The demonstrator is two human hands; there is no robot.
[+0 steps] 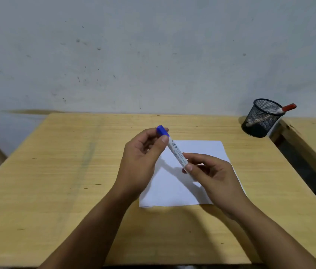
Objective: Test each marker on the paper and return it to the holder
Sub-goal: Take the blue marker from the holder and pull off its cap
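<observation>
Marker in hand: we hold a white-barrelled marker with a blue cap (174, 150) above the sheet, tilted, cap end up and away from us; cap is on.
Left hand (139, 162): our fingers and thumb are closed around the blue-cap end.
Right hand (211, 175): thumb and fingers pinch the lower end of the barrel; the barrel tip is hidden behind them.
Paper: a white rectangular sheet of paper (198, 150) lies flat under both hands; we see no marks on the visible part.
Table: a light wooden tabletop (66, 171) carries the sheet.
Holder: a black wire-mesh cup (260, 119) stands at the far right corner, well apart from the sheet.
Holder contents: a white marker with a red cap (287, 108) leans inside, cap poking over the rim.
</observation>
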